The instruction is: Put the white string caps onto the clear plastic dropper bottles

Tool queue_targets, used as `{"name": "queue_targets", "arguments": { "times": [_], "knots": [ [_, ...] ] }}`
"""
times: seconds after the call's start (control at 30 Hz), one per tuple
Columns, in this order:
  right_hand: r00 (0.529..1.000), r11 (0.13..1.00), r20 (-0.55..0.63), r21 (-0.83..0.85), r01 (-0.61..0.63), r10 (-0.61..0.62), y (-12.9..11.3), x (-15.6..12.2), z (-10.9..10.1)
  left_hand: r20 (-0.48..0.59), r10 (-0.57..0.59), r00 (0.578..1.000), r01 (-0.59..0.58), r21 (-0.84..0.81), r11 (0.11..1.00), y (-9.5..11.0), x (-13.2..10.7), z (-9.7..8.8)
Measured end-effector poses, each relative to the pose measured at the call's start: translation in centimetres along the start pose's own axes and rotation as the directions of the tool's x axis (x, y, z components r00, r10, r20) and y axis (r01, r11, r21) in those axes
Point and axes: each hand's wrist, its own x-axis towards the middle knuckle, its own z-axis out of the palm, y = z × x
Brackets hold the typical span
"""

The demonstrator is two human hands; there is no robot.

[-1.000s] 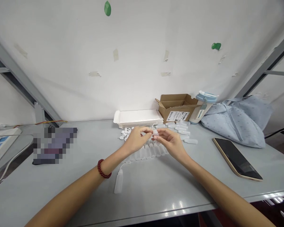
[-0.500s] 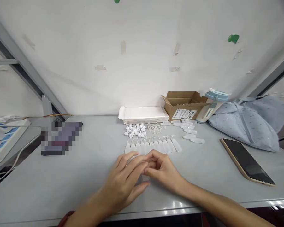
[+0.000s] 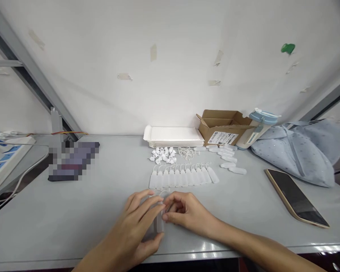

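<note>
My left hand [image 3: 140,219] curves over a few translucent plastic tubes [image 3: 160,222] with thin loops at their tops, fingertips at the upper end and thumb at the lower end. At the right side of the same tubes, my right hand [image 3: 188,211] has its thumb and forefinger closed in a pinch; part of its grip is hidden. Just beyond both hands lies a neat row of translucent tubes [image 3: 184,177] with white loops pointing away from me. Behind the row are a pile of small white caps [image 3: 163,154] and a heap of pale thin loops [image 3: 187,152].
A stack of white trays [image 3: 174,135] lies against the wall beside an open cardboard box [image 3: 222,126]. Loose translucent tubes [image 3: 237,170] are scattered before it. Further right are a cup [image 3: 257,126], a pale blue bag [image 3: 294,151] and a phone [image 3: 296,196]. A power strip [image 3: 10,158] is far left.
Both hands have shifted left and slightly towards me. More of the tubes between them shows, and the row beyond is uncovered at its near end. The camera view has tilted slightly.
</note>
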Motion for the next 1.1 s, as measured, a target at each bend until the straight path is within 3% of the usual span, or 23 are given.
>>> {"name": "queue_targets", "arguments": {
  "times": [0.13, 0.4, 0.6, 0.87, 1.1],
  "knots": [
    [0.998, 0.970, -0.010, -0.234, 0.065, -0.070, -0.1, -0.1, -0.1, 0.105, -0.029, 0.994, 0.031, -0.010, 0.999, -0.7, 0.0, -0.7],
    [0.981, 0.885, 0.005, -0.429, 0.179, -0.196, -0.3, -0.4, -0.2, 0.204, -0.057, 0.977, 0.061, -0.018, 0.998, -1.1, 0.7, -1.3],
    [0.964, 0.826, 0.041, -0.506, 0.248, -0.264, -0.3, -0.4, -0.2, 0.262, -0.085, 0.961, 0.092, -0.016, 0.996, -1.5, 0.6, -1.2],
    [0.961, 0.773, 0.080, -0.578, 0.261, -0.264, -0.2, -0.5, -0.2, 0.317, -0.141, 0.938, 0.162, -0.041, 0.986, -2.7, -0.3, -2.4],
    [0.953, 0.727, 0.100, -0.625, 0.284, -0.286, 0.4, -0.4, 0.0, 0.321, -0.162, 0.933, 0.208, -0.115, 0.971, -3.7, -0.9, -2.1]
  ]
}}
